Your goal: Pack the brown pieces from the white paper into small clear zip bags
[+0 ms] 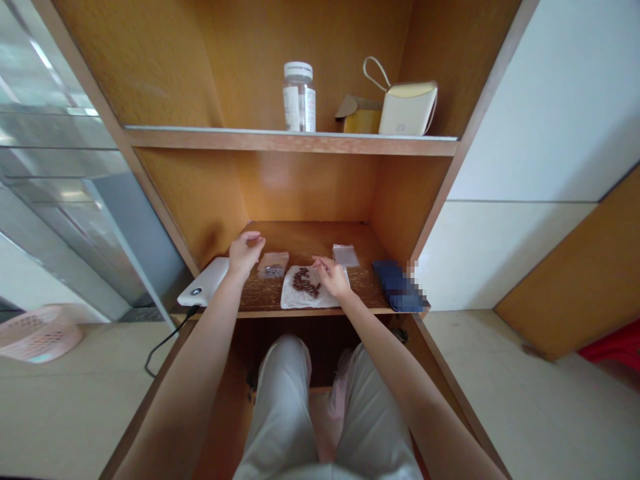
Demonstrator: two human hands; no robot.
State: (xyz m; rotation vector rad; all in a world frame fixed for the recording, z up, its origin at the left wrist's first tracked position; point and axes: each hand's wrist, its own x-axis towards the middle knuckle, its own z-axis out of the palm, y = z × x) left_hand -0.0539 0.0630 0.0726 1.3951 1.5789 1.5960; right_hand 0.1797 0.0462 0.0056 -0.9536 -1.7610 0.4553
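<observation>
My right hand (333, 277) hovers over a white tissue (290, 293), its thumb and fingertips drawn together in a pinch. Whatever the pinch holds is too small to make out. A loose pile of small dark brown pieces (306, 283), possibly beads, lies on the tissue just left of these fingers. Raised above the shelf, my left hand (245, 253) has loosely curved fingers apart from the thumb and holds nothing visible. Close to its right lies a small clear plastic bag (274, 264) with greyish pieces inside. Another clear zip bag (345, 255) lies behind my right hand.
A white power bank-like device (206, 283) with a black cable (160, 347) lies at the shelf's left edge. Dark blue folded fabric (397, 287) lies at the right. Above stand a clear bottle (299, 99), a yellow box (361, 120) and a cream case (407, 110).
</observation>
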